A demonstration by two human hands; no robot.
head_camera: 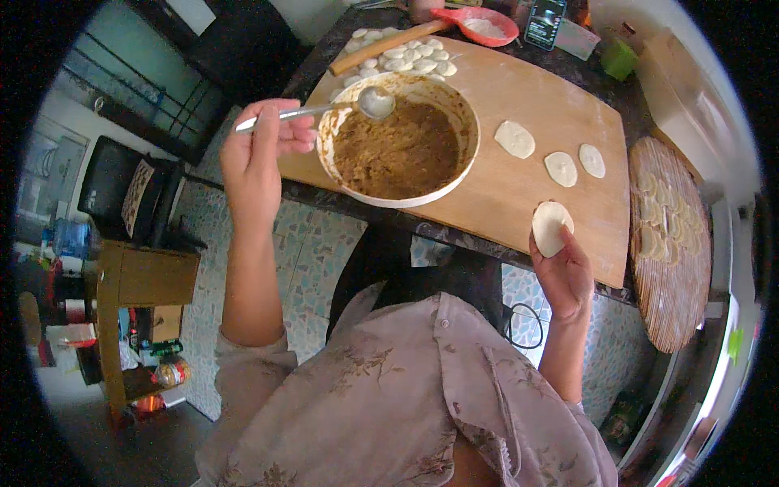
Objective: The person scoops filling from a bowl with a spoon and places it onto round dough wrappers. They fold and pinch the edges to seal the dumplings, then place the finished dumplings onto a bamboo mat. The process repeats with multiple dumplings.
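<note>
My left hand [261, 137] holds a metal spoon [376, 102] by its handle, the bowl of the spoon over the rim of a large white bowl [398, 201]. Brown minced filling [395, 152] lies inside that bowl, and some of it is smeared on the wall. At the board's front edge, my right hand [566, 268] holds a round dough wrapper [552, 228] between thumb and fingers. Several flat wrappers [515, 139] lie on the wooden board [487, 91] beyond it. Behind the bowl are many small dough pieces [420, 58], with a wooden rolling pin [389, 45] across them.
To the right, a round woven tray [669, 304] bears rows of folded dumplings [663, 213]. A red scoop with flour [487, 27], a phone [545, 23] and a green container [619, 59] stand past the board's far edge. A wooden cabinet [152, 274] is at the left.
</note>
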